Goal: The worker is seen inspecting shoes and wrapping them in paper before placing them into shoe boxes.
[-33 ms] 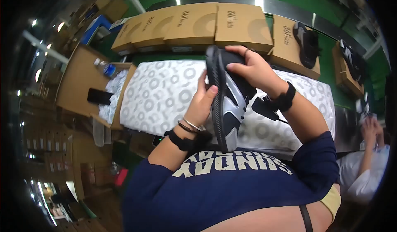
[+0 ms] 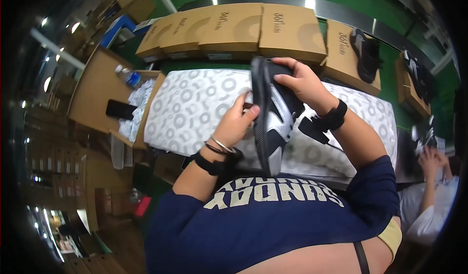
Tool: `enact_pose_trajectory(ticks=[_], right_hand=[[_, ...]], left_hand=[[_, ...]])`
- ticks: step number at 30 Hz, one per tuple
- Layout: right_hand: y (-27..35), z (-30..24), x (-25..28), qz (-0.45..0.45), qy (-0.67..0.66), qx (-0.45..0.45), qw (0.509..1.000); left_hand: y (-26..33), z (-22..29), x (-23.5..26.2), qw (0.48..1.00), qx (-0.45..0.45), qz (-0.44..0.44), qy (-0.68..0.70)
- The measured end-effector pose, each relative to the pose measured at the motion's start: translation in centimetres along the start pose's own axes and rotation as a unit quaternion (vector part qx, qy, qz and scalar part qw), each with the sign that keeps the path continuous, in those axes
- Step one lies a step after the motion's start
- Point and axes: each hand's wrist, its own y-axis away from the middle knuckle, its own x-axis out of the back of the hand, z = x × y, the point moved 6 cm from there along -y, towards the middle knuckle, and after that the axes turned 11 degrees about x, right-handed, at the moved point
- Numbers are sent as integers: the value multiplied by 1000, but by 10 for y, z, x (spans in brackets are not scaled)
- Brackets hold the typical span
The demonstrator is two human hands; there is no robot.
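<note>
While my right hand grips the upper end of a black and silver shoe, thumb pressed on its near side and fingers wrapped over the top, my left hand is half curled at its black sole; thumb and forefinger come right up to the sole's edge, but I cannot tell whether they grip it. I have the shoe lengthwise, sole turned to my left, with its lower end just in front of my navy shirt. A black band circles my right wrist, and a silver bangle sits on my left one. Beneath the shoe spreads a white covering patterned with grey rings. To my left, an open carton holds crumpled paper, a clear bottle with a blue label and a dark phone-like slab. Beyond the covering stands a row of brown shoeboxes; a dark shoe lies on one box to my right, and another farther right. At the far right edge I see a co-worker's hands, close to a black-and-white shoe
</note>
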Motion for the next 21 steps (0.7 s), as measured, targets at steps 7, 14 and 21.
enact_pose_trajectory(ticks=[7, 14, 21], right_hand=[[20, 79, 19, 113, -69, -156, 979], [24, 79, 18, 113, -89, -155, 977], [23, 84, 17, 109, -102, -136, 979]], left_hand=[[60, -83, 205, 677, 145, 523, -498], [71, -146, 214, 693, 250, 489, -467], [65, -136, 213, 686, 229, 494, -483]])
